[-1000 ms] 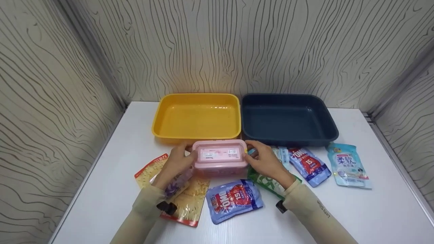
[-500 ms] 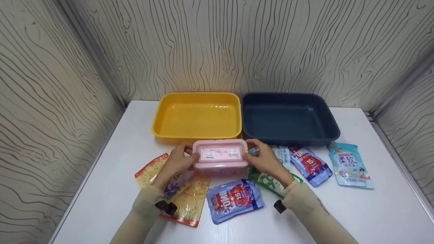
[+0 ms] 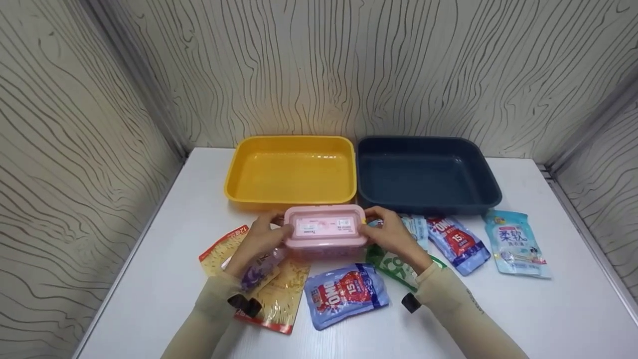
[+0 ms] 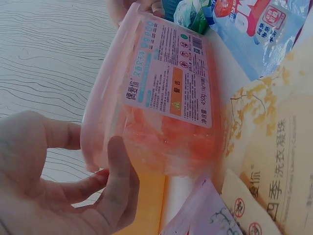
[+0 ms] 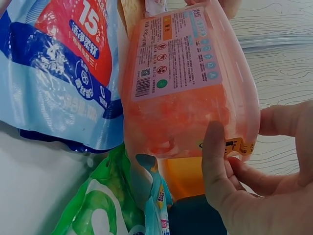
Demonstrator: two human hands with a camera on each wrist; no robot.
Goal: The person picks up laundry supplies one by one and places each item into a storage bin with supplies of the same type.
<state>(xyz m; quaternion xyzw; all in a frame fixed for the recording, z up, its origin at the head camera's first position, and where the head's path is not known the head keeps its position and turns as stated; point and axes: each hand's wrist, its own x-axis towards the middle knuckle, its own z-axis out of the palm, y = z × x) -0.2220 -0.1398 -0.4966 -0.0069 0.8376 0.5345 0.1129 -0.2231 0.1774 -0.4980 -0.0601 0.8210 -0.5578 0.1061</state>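
Little moved; left hand (image 3: 260,240), right hand (image 3: 394,238) still grasping pink box (image 3: 325,228) ends.

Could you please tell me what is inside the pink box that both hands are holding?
Through the translucent wall of the pink box, an orange-pink mass shows, too blurred to identify. From the head view, its lid and label hide the contents. The left hand and right hand grip its ends.

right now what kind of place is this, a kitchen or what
Not a kitchen: likely a staged sorting booth. A white table stands boxed in by wood-grain panels, with an empty yellow tray and navy tray behind scattered detergent pouches.
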